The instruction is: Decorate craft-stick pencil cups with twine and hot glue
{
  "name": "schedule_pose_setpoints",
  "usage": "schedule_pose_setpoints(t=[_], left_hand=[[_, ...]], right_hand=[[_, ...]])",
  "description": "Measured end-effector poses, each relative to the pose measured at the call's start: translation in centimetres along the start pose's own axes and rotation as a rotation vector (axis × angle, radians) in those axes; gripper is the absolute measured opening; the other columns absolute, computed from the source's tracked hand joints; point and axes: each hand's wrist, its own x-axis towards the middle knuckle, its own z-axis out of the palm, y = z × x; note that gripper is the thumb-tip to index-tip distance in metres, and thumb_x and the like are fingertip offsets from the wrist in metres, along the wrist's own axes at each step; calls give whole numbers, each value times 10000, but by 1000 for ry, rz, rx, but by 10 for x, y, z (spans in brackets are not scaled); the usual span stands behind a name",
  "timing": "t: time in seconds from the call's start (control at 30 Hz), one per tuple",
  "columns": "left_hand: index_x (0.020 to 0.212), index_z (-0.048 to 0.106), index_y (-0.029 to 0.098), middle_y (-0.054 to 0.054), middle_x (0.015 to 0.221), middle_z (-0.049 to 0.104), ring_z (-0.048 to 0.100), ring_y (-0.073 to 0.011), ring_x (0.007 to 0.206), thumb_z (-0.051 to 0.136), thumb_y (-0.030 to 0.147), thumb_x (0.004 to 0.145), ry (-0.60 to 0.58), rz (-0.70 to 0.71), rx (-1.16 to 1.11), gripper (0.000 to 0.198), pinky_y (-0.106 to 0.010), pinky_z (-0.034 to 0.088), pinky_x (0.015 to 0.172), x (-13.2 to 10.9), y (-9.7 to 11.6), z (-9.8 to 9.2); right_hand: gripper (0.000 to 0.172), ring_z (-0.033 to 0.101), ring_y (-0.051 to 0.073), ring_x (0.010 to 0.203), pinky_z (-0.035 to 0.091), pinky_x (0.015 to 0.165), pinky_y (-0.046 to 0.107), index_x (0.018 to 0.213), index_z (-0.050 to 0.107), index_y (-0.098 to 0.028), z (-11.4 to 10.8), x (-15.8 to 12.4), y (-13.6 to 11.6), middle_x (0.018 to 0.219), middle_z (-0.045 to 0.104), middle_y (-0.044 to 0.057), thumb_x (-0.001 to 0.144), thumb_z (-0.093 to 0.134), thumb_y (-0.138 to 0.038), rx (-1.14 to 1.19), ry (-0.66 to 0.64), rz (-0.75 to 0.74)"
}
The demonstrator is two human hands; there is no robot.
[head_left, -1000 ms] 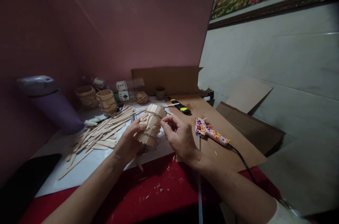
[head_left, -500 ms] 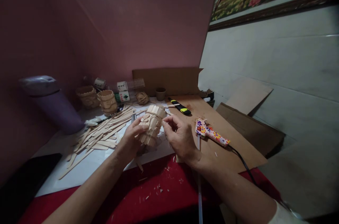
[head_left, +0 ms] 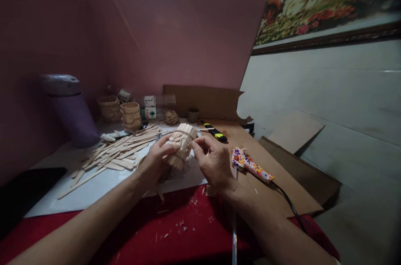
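Observation:
My left hand (head_left: 155,162) is wrapped around a small cup made of wooden craft sticks (head_left: 182,144), tilted with its rim toward the back right. Thin twine circles the cup near the rim and near the base. My right hand (head_left: 213,160) pinches at the cup's right side with thumb and forefinger; what it pinches is too small to make out. Both hands hover just above white paper (head_left: 103,181) on a red cloth (head_left: 188,235).
Loose craft sticks (head_left: 115,154) lie left of my hands. Behind stand two finished stick cups (head_left: 130,115), a twine ball (head_left: 171,117), a small pot (head_left: 193,114) and a purple flask (head_left: 70,108). A patterned glue gun (head_left: 250,165) and a yellow-black cutter (head_left: 214,130) lie on cardboard (head_left: 282,190).
The view has tipped slightly, shifting the scene. My hands keep the same hold on the stick cup, with the right fingers moved a little closer against its side.

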Motion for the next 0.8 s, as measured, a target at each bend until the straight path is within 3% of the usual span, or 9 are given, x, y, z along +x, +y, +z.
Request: schedule_pose_setpoints(t=[0.2,0.37,0.57,0.8], left_hand=[[1180,608,119,-94,968,696,640,-197,781,724,283,649,17,121,70,568,-265,496,629,2,-1,-3],[1222,580,134,-85,994,687,627,-198,783,747,314,613,66,176,118,657,-277,490,629,0,3,-2],[1233,585,119,-96,1027,686,616,-223,849,761,345,583,102,232,203,710,-307,490,690,1,1,-3],[1279,541,120,-91,1022,662,594,-210,831,763,376,565,87,163,175,790,-288,480,644,1,1,-2]], right_hand=[[159,570,162,672,394,616,270,790,678,-215,-1,1,0,721,677,17,895,596,-302,-51,38,-31],[147,603,188,768,433,731,307,742,620,-202,2,0,-1,757,679,31,870,599,-269,-5,69,-150],[125,611,148,659,441,610,259,903,607,-203,5,-3,1,783,683,13,933,541,-305,229,-6,-88],[111,631,153,693,434,625,249,885,641,-195,0,-2,0,797,706,28,919,537,-215,65,63,-205]])
